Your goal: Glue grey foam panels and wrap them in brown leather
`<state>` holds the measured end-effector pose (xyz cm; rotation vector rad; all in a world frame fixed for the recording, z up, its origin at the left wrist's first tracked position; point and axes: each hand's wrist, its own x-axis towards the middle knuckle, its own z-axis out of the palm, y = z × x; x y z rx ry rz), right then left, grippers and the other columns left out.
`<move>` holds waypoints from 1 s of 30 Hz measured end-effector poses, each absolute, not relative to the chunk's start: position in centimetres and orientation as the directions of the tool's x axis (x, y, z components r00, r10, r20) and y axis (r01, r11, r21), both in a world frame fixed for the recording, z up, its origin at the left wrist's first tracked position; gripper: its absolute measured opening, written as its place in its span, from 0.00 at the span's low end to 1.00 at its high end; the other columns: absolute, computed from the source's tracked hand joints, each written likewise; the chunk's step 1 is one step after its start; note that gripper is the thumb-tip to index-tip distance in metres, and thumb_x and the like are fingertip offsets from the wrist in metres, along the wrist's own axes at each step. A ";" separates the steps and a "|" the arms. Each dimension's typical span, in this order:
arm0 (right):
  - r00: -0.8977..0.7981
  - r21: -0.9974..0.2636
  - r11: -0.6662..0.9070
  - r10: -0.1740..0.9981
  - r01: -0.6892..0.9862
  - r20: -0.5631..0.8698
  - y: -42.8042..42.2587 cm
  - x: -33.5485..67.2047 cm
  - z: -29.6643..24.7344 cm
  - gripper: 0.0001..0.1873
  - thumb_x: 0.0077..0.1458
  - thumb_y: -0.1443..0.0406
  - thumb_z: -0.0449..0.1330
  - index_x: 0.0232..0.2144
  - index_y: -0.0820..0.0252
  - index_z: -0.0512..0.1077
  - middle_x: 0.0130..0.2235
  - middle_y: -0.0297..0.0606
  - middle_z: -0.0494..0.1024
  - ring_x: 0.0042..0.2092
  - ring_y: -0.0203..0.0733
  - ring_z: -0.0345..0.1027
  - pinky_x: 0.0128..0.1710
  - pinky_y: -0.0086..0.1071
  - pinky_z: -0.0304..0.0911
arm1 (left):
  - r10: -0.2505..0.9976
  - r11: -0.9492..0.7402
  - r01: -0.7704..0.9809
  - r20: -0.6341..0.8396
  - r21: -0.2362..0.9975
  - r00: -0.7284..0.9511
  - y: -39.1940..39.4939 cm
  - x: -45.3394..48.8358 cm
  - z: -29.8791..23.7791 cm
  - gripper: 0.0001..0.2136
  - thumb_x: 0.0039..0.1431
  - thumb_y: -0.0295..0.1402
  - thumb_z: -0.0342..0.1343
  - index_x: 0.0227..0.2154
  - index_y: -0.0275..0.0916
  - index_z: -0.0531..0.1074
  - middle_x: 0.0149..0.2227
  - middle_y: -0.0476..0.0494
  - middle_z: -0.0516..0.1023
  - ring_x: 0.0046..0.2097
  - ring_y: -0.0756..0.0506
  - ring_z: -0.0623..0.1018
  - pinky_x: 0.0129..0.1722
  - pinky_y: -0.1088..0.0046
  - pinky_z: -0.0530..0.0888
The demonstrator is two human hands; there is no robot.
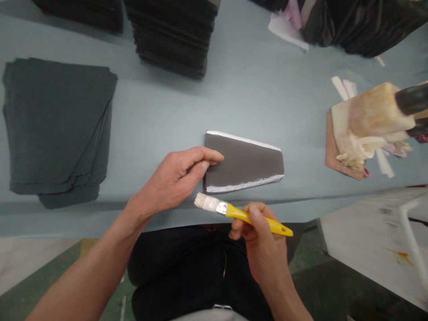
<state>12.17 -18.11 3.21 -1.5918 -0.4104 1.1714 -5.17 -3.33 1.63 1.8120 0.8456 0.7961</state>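
A dark grey tapered fabric piece (247, 162) lies flat on the table, with wet-looking white strips along its two long edges. My left hand (182, 176) is at its wider left end, thumb and forefinger nearly together on the piece; the other fingers are tucked beneath and partly hidden. In my right hand (262, 236) is a paintbrush (236, 211) with a yellow handle, held between thumb and fingers near the table's front edge. Its whitened bristles point left, just below the piece and apart from it.
A loose stack of dark panels (60, 125) lies at left. Tall dark stacks (174, 35) stand at the back, with more dark pieces (364, 22) at back right. A crusted, glue-stained container (374, 111) sits on a brown board (331, 147) at right, among white scraps.
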 end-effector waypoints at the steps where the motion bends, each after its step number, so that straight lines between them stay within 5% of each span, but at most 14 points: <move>1: 0.450 -0.876 -0.376 0.754 -0.302 -0.479 -18.4 12.3 3.2 0.22 0.57 0.47 0.71 0.32 0.58 0.72 0.23 0.30 0.77 0.22 0.33 0.70 0.25 0.25 0.69 | 0.822 -0.308 0.207 0.151 0.929 0.549 -3.3 -5.2 1.6 0.16 0.73 0.30 0.49 0.52 0.37 0.81 0.50 0.45 0.87 0.51 0.48 0.85 0.55 0.77 0.78; 9: 0.460 -0.894 -0.293 0.777 -0.340 -0.430 -19.6 15.6 4.1 0.20 0.61 0.48 0.69 0.31 0.56 0.73 0.21 0.30 0.75 0.23 0.35 0.70 0.27 0.27 0.70 | 0.845 -0.305 0.249 0.141 0.919 0.515 -3.4 -5.8 1.6 0.14 0.75 0.34 0.52 0.51 0.42 0.82 0.51 0.48 0.87 0.52 0.48 0.85 0.56 0.77 0.79; 12: 0.464 -0.947 -0.159 0.841 -0.279 -0.278 -19.2 17.6 4.4 0.19 0.62 0.49 0.69 0.31 0.56 0.75 0.21 0.31 0.75 0.22 0.37 0.71 0.24 0.28 0.69 | 0.872 -0.262 0.266 0.109 0.928 0.478 -3.4 -5.9 1.7 0.13 0.74 0.36 0.54 0.50 0.42 0.83 0.49 0.47 0.88 0.50 0.48 0.86 0.55 0.76 0.80; 19: 0.645 -0.990 0.121 0.752 0.072 0.139 -18.0 21.7 3.6 0.17 0.70 0.50 0.61 0.39 0.57 0.77 0.24 0.31 0.79 0.24 0.37 0.74 0.25 0.29 0.72 | 0.945 -0.160 0.326 0.049 0.932 0.325 -3.6 -5.8 2.0 0.14 0.70 0.46 0.61 0.47 0.43 0.83 0.44 0.43 0.89 0.44 0.44 0.87 0.49 0.70 0.83; 25: 0.602 -0.908 0.038 0.737 0.418 0.307 -16.0 26.1 1.2 0.18 0.74 0.51 0.56 0.46 0.58 0.76 0.29 0.33 0.83 0.26 0.37 0.77 0.31 0.32 0.76 | 0.968 -0.131 0.409 0.028 0.903 0.248 -3.5 -5.7 2.1 0.18 0.65 0.52 0.64 0.44 0.43 0.84 0.43 0.43 0.89 0.44 0.42 0.87 0.50 0.66 0.83; 30: 0.476 -0.785 0.025 0.783 0.619 0.400 -13.6 28.5 -1.2 0.16 0.75 0.53 0.53 0.49 0.56 0.75 0.37 0.37 0.86 0.38 0.42 0.83 0.43 0.37 0.77 | 0.978 -0.169 0.457 0.093 0.873 0.185 -3.6 -5.5 2.0 0.15 0.64 0.48 0.64 0.42 0.42 0.85 0.42 0.44 0.89 0.41 0.44 0.86 0.49 0.68 0.82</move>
